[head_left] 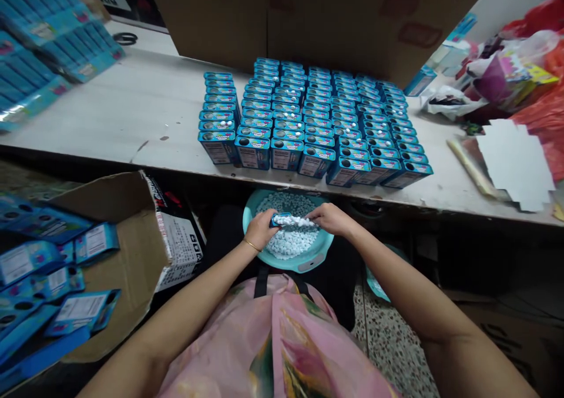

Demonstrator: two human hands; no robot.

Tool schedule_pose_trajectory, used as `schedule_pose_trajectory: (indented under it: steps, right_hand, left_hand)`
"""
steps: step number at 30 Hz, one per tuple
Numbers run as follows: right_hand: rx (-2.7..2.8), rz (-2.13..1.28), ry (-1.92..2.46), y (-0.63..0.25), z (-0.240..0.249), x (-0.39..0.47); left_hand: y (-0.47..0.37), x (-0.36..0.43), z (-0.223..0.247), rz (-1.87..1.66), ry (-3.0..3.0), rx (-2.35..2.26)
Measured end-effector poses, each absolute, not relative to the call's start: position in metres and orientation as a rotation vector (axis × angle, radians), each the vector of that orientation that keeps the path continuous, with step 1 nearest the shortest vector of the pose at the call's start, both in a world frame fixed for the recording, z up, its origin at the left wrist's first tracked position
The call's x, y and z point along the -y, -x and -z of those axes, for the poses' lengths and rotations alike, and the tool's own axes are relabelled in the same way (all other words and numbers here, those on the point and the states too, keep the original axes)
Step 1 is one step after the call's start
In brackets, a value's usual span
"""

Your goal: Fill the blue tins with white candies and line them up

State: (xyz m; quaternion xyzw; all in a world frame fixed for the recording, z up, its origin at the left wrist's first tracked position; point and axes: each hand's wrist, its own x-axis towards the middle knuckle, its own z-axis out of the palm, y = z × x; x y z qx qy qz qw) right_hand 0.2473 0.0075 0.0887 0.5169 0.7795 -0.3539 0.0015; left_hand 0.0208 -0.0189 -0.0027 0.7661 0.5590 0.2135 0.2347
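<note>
My left hand (259, 230) is closed around a small blue box (280, 218), which it holds over a turquoise basin (304, 264) in my lap. The basin is filled with small white pellets (288, 244), perhaps candies. A heaped row of the same pellets (299, 222) stretches from the box's top to my right hand (330, 217). My right hand's fingers are pinched together at the far end of that heap. Whatever carries the pellets there is covered and cannot be made out.
Rows of upright blue boxes (317, 122) line the white table (154, 134), with a large cardboard box (286, 22) behind them. Stacked blue packs (48, 40) and scissors (125, 38) lie left. An open carton (132, 233) holds flattened blue boxes (83, 310). Plastic bags (537, 110) crowd the right.
</note>
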Motion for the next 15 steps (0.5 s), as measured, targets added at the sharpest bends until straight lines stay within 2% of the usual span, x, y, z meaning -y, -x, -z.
schedule_pose_trajectory:
  steps: [8, 12, 15]
  right_hand:
    - [-2.304, 0.609, -1.567, -0.206, -0.124, -0.013]
    - [-2.303, 0.585, -1.58, -0.219, -0.134, -0.006]
    - [-2.405, 0.681, -1.631, -0.25, -0.114, -0.003]
  left_hand:
    - [-0.022, 0.02, 0.009, -0.552, -2.124, -1.55]
    - [-0.019, 0.018, 0.01, -0.586, -2.079, -1.569]
    - [-0.008, 0.018, 0.005, -0.676, -1.959, -1.626]
